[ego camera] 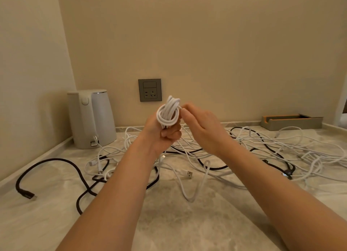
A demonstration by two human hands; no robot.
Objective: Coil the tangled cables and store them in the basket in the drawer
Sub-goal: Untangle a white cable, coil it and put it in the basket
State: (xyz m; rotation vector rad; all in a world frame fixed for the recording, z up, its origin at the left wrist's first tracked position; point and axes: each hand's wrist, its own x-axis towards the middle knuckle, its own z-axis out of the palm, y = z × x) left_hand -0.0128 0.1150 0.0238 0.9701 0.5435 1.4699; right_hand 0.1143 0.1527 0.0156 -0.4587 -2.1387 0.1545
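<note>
Cables cover most of the marble bench (169, 222): thin white cables (281, 149) lie in a loose tangle from the centre to the right edge, and a thick black cable (56, 162) runs through them and out to the left, ending in a black plug (28, 195) near the front left. A white USB plug (189, 174) lies on the bench between the two forearms. The white coil (169, 113) is held above the bench, in front of the wall socket (149, 90) and clear of the tangle below. The left hand (165, 132) grips the lower part of the coil in a closed fist, with the loops standing up out of it and one turn wrapped across them. The right hand (202, 126) is at the coil's right side with its fingertips against the loops; it cannot be told whether they pinch a strand. A white kettle (92, 119) stands in the rear left corner, with white cables reaching its base. A grey holder (291, 122) with an orange insert sits against the wall at the rear right, just behind the tangle.
</note>
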